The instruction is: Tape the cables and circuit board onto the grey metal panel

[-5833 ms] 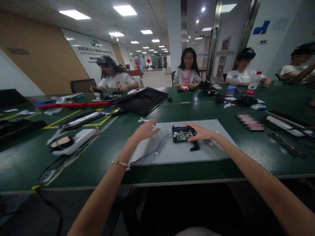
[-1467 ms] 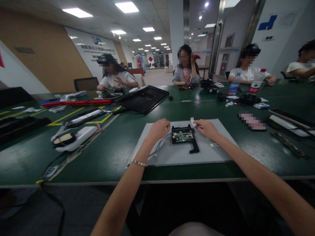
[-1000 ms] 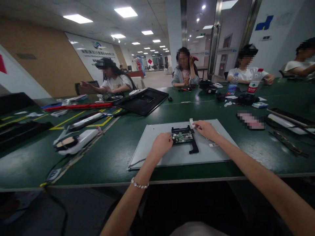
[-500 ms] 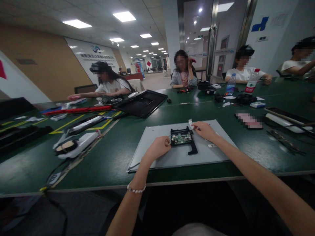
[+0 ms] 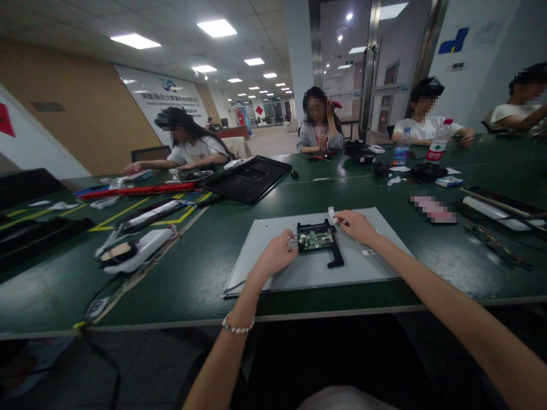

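Tabletop [image 5: 171, 299]: one, dark green, glossy, yellow tape lines laid across its left part. Room, as I pan left to right: tan wall [image 5: 81, 136], white lettered sign [image 5: 132, 94], glass door [image 5: 346, 34] with metal edging. Persons [image 5: 194, 151], four, seated along the far side.

White casing [image 5: 149, 245]: one, rounded, smooth, a beige oval piece toward its near end. Red strip [image 5: 149, 189]: one, long, narrow, lying farther back. Black frame [image 5: 256, 179]: one, broad, shallow, rectangular. Mouse [image 5: 294, 174]: one, black, just beside the frame.

Grey panel [image 5: 252, 279]: one, flat, smooth, four-sided, lying at the near edge before the wearer. Left hand [image 5: 277, 251]: above the panel, fingers curled in at the black bracket's left side; I cannot tell what they grip. Beaded bracelet [image 5: 238, 327]: one, on that wrist. Black bracket [image 5: 337, 259]: one, hooked arm toward me, near the panel's middle. Circuit board [image 5: 316, 240]: one, green, seated within the bracket. White strip [image 5: 331, 214]: one, thin, pinched in the fingertips of the right hand [image 5: 355, 226], just beside the bracket's far right corner.

Blue-capped bottle [image 5: 401, 151] and red-capped bottle [image 5: 436, 145]: two, transparent, both upright.
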`<state>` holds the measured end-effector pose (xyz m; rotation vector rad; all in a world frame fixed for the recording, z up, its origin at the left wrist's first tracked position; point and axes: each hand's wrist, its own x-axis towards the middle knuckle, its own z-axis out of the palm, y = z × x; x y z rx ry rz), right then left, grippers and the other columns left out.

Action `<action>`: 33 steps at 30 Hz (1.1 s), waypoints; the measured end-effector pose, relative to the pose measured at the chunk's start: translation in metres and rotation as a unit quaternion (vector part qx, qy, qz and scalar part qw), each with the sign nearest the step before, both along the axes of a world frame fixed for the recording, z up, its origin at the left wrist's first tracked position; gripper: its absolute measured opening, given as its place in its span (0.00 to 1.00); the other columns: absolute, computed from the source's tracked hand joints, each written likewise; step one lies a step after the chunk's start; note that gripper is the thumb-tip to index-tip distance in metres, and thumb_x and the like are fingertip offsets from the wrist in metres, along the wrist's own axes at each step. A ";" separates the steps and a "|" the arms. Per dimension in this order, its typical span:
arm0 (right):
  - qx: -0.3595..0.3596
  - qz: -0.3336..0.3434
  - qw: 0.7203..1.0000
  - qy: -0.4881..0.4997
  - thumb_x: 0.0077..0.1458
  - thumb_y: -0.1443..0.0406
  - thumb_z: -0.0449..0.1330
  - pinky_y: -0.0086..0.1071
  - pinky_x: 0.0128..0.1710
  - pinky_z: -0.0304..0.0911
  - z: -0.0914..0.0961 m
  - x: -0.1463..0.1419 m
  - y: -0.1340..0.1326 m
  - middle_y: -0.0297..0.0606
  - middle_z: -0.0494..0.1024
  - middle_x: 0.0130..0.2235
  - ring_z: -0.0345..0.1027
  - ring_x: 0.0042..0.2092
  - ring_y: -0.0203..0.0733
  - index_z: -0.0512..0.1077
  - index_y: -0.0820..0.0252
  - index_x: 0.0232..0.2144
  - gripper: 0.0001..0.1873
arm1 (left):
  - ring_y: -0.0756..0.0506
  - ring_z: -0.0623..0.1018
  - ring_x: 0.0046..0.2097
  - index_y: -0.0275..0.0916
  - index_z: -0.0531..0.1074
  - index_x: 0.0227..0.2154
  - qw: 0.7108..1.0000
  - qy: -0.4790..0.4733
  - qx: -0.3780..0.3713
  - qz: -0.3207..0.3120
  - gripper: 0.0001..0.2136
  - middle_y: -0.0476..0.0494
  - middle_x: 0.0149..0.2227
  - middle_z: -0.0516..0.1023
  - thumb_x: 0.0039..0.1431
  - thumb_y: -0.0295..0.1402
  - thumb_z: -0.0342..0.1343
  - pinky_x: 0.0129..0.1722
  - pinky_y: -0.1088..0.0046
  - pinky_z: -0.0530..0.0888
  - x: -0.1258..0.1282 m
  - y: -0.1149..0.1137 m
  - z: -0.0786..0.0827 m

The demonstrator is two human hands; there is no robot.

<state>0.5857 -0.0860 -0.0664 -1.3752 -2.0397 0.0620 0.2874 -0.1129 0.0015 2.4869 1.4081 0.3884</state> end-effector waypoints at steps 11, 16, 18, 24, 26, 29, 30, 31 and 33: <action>0.002 0.002 1.000 -0.001 0.55 0.75 0.55 0.34 0.45 0.63 0.000 -0.001 -0.001 0.40 0.78 0.41 0.71 0.41 0.42 0.73 0.60 0.48 0.19 | 0.41 0.77 0.35 0.34 0.59 0.57 1.000 -0.004 -0.026 0.006 0.27 0.44 0.29 0.76 0.53 0.28 0.51 0.34 0.70 0.67 0.008 0.003 -0.006; 0.003 0.003 1.000 0.000 0.55 0.75 0.55 0.34 0.44 0.63 0.000 -0.001 -0.002 0.40 0.78 0.41 0.71 0.41 0.42 0.73 0.60 0.48 0.19 | 0.46 0.75 0.31 0.31 0.50 0.63 0.991 -0.072 -0.104 -0.047 0.37 0.51 0.26 0.73 0.49 0.26 0.53 0.33 0.72 0.67 0.002 0.006 -0.006; 0.004 0.003 1.000 0.001 0.55 0.75 0.55 0.33 0.44 0.63 0.001 -0.001 -0.002 0.40 0.78 0.41 0.71 0.41 0.42 0.73 0.60 0.48 0.18 | 0.48 0.74 0.31 0.31 0.48 0.64 0.984 -0.102 -0.133 -0.056 0.39 0.53 0.27 0.73 0.48 0.27 0.55 0.34 0.73 0.68 0.000 0.006 -0.004; 0.004 0.005 1.000 0.010 0.55 0.75 0.55 0.34 0.45 0.62 0.000 0.000 -0.001 0.40 0.78 0.40 0.71 0.42 0.42 0.73 0.60 0.47 0.19 | 0.49 0.73 0.29 0.35 0.55 0.62 0.968 -0.156 -0.185 -0.063 0.38 0.52 0.29 0.74 0.45 0.30 0.59 0.32 0.73 0.68 -0.004 0.006 -0.002; 0.003 0.007 1.000 0.014 0.54 0.76 0.55 0.34 0.45 0.62 -0.001 0.000 0.000 0.40 0.79 0.40 0.71 0.42 0.42 0.73 0.60 0.47 0.19 | 0.50 0.72 0.28 0.36 0.58 0.59 0.965 -0.165 -0.193 -0.063 0.35 0.52 0.30 0.75 0.44 0.30 0.59 0.31 0.74 0.67 -0.006 0.007 -0.003; 0.004 0.008 1.000 0.016 0.54 0.76 0.55 0.34 0.45 0.62 -0.001 0.000 0.001 0.40 0.79 0.40 0.71 0.42 0.42 0.73 0.60 0.47 0.19 | 0.51 0.71 0.27 0.38 0.62 0.54 0.962 -0.170 -0.199 -0.073 0.30 0.52 0.31 0.75 0.45 0.30 0.58 0.29 0.75 0.66 -0.009 0.009 -0.004; 0.004 0.009 1.000 0.016 0.54 0.76 0.55 0.34 0.45 0.62 -0.001 0.000 0.001 0.40 0.78 0.40 0.71 0.41 0.42 0.73 0.60 0.47 0.19 | 0.51 0.71 0.27 0.39 0.63 0.52 0.962 -0.171 -0.201 -0.077 0.28 0.52 0.31 0.75 0.45 0.30 0.58 0.29 0.75 0.66 -0.009 0.009 -0.004; 0.005 0.009 1.000 0.016 0.54 0.76 0.55 0.34 0.45 0.62 -0.001 0.001 0.001 0.40 0.78 0.40 0.71 0.42 0.43 0.73 0.60 0.47 0.19 | 0.51 0.71 0.27 0.39 0.64 0.50 0.961 -0.172 -0.202 -0.079 0.25 0.52 0.31 0.75 0.45 0.30 0.57 0.29 0.75 0.67 -0.009 0.009 -0.004; 0.005 0.011 1.000 0.016 0.55 0.76 0.55 0.34 0.45 0.63 -0.001 0.001 0.001 0.40 0.78 0.40 0.71 0.42 0.43 0.73 0.60 0.47 0.19 | 0.51 0.71 0.27 0.39 0.66 0.46 0.959 -0.174 -0.206 -0.082 0.22 0.52 0.30 0.75 0.45 0.29 0.56 0.29 0.75 0.67 -0.009 0.009 -0.003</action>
